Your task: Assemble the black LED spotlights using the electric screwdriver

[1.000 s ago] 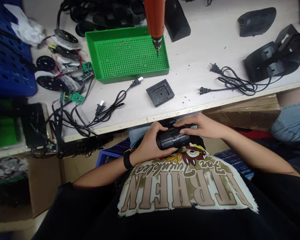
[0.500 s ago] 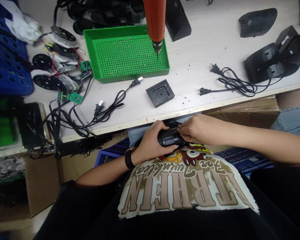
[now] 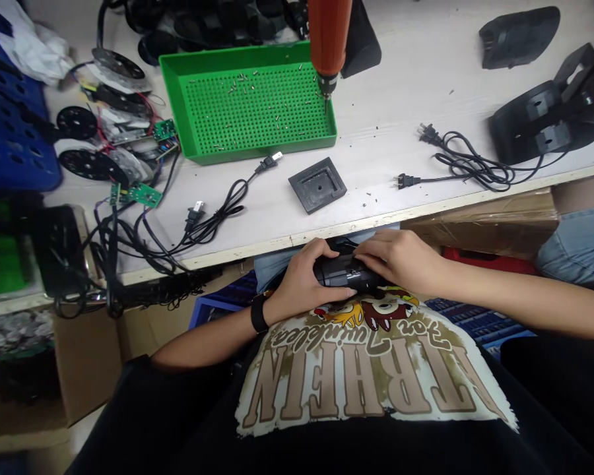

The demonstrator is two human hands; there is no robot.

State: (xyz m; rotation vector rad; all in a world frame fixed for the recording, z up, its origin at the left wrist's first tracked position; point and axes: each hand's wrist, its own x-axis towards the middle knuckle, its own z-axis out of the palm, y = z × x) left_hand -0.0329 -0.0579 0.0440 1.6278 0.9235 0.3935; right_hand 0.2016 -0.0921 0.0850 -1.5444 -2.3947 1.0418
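Note:
Both hands hold a black plastic housing [image 3: 345, 273] low over my lap, just below the bench edge. My left hand [image 3: 307, 280] wraps its left end and underside, with a black wristband on that wrist. My right hand [image 3: 398, 258] curves over its right end and top, and the fingers hide much of that part. An orange electric screwdriver [image 3: 329, 39] hangs above a green perforated tray [image 3: 257, 153], out of reach of both hands, its bit tip over the tray's right side.
On the bench are a black square jig [image 3: 317, 185], black power cords [image 3: 218, 221], green circuit boards [image 3: 139, 194], black discs [image 3: 76, 123] and black housings [image 3: 542, 115]. A blue crate [image 3: 212, 307] sits below the bench, and a jeans-clad knee [image 3: 579, 247] shows at right.
My right hand has come in closer and curves over the housing, after reaching further across its top. The housing has turned slightly in my hands. The view has shifted a little.

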